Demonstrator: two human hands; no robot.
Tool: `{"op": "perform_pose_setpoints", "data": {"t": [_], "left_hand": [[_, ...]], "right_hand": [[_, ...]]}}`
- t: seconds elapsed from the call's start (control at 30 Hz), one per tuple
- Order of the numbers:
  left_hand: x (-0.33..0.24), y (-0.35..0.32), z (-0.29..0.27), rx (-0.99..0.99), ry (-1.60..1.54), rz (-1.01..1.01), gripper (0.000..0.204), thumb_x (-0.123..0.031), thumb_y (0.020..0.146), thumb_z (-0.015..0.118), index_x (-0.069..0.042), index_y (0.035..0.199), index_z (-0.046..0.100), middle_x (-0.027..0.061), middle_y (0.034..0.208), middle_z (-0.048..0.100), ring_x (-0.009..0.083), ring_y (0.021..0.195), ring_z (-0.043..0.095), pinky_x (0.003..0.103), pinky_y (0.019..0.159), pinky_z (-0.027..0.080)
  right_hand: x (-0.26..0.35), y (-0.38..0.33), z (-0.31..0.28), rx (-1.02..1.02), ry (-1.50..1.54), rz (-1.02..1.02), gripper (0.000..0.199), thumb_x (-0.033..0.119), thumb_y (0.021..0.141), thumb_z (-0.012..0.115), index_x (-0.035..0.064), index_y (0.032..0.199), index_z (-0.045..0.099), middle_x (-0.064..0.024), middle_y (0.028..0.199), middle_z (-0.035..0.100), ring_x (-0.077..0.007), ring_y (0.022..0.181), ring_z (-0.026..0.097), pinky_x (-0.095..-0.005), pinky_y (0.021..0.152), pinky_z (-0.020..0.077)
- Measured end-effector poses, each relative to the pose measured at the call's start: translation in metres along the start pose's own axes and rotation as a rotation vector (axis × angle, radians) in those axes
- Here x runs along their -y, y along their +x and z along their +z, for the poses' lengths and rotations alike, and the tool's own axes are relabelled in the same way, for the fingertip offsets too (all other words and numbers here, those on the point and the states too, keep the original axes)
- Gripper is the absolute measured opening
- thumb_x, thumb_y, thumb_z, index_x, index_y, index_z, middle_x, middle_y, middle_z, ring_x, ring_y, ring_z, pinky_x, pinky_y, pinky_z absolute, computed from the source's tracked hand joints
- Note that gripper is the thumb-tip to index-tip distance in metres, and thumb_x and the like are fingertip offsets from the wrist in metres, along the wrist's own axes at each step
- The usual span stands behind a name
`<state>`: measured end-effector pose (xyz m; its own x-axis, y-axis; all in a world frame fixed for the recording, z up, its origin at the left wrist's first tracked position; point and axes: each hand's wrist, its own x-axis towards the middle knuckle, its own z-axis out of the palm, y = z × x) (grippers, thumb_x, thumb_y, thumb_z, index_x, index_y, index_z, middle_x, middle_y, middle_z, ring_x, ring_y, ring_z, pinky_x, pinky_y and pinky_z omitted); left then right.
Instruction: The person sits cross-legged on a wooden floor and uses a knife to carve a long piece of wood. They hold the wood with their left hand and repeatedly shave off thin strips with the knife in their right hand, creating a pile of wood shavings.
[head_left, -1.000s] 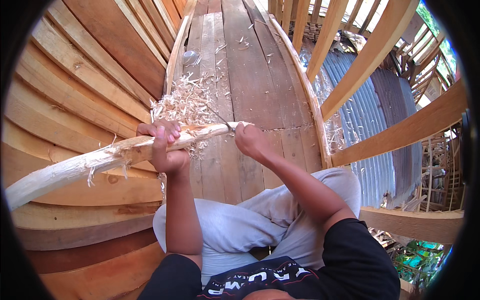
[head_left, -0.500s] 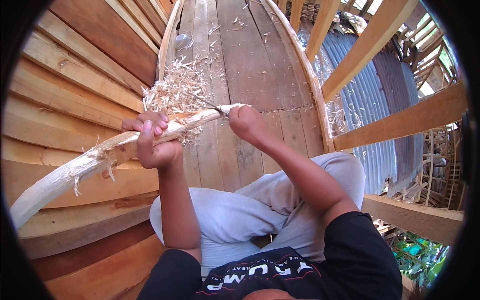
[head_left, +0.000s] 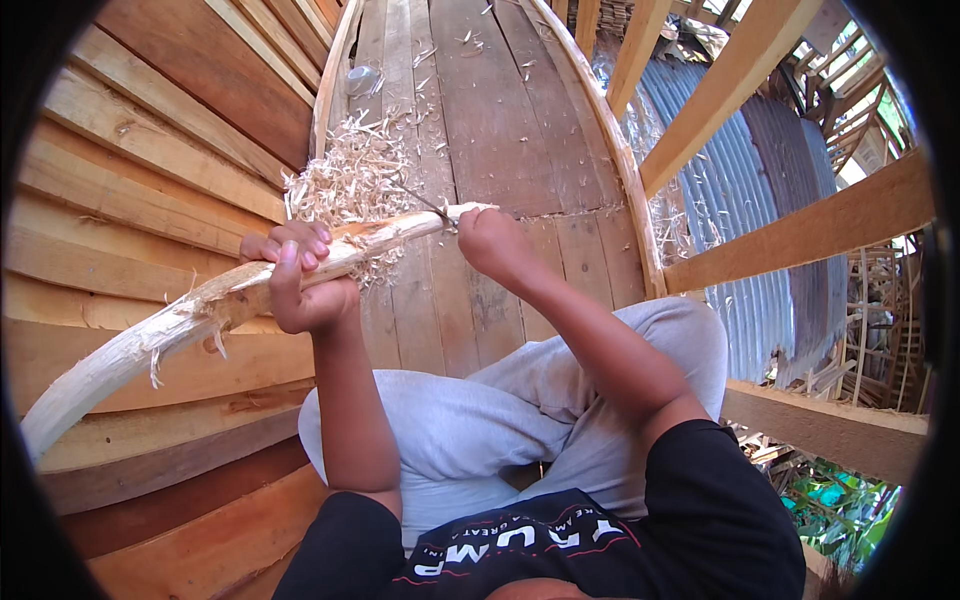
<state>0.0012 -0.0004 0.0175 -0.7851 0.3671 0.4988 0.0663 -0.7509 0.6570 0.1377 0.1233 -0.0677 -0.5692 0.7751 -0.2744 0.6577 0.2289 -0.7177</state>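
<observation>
A long, curved, bark-stripped wooden pole (head_left: 165, 325) runs from the lower left up to the middle of the view, with frayed fibres along it. My left hand (head_left: 305, 275) is wrapped around its middle, thumb up. At its thin far end, my right hand (head_left: 492, 243) is closed around the handle of a knife, which the fingers hide. The thin dark knife blade (head_left: 425, 203) lies across the pole close to the right fist, its tip pointing away to the upper left.
Curled wood shavings (head_left: 350, 170) are heaped on the plank floor (head_left: 505, 130) beyond the pole. A clear cup (head_left: 363, 81) lies farther off. Stacked boards (head_left: 150, 225) line the left side. Wooden rails (head_left: 800, 225) and corrugated metal sheets (head_left: 725, 190) are on the right.
The view has shifted very slightly. Both hands, the knife and the pole keep nearly the same places.
</observation>
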Motion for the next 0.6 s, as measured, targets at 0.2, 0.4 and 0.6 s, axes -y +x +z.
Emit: {"op": "perform_pose_setpoints", "data": {"t": [0.2, 0.4, 0.6], "left_hand": [[-0.001, -0.003, 0.008, 0.016, 0.032, 0.022, 0.01, -0.012, 0.074, 0.049, -0.015, 0.075, 0.039, -0.0026, 0.056, 0.037, 0.0108, 0.057, 0.04, 0.028, 0.064, 0.038], [0.0, -0.001, -0.003, 0.009, -0.036, 0.039, 0.014, -0.007, 0.073, 0.049, -0.012, 0.081, 0.039, 0.0, 0.055, 0.038, 0.0119, 0.055, 0.041, 0.03, 0.06, 0.04], [0.002, -0.007, 0.012, 0.026, -0.023, 0.045, 0.014, -0.006, 0.074, 0.048, -0.012, 0.082, 0.038, 0.0006, 0.055, 0.038, 0.0119, 0.055, 0.041, 0.029, 0.06, 0.04]], "right_hand": [[0.002, 0.004, -0.002, 0.017, 0.021, 0.052, 0.052, 0.031, 0.091, 0.028, -0.0044, 0.099, 0.065, -0.0288, 0.1, 0.063, -0.0449, 0.097, 0.06, -0.0506, 0.088, 0.0451], [0.008, -0.001, -0.004, 0.023, -0.012, -0.021, 0.053, 0.033, 0.09, 0.028, -0.0044, 0.096, 0.066, -0.0291, 0.102, 0.063, -0.0434, 0.099, 0.06, -0.0501, 0.09, 0.0443], [-0.003, 0.009, -0.007, 0.008, -0.014, 0.052, 0.049, 0.03, 0.091, 0.03, -0.0036, 0.091, 0.066, -0.0265, 0.1, 0.064, -0.0436, 0.097, 0.06, -0.0498, 0.088, 0.0453]]}}
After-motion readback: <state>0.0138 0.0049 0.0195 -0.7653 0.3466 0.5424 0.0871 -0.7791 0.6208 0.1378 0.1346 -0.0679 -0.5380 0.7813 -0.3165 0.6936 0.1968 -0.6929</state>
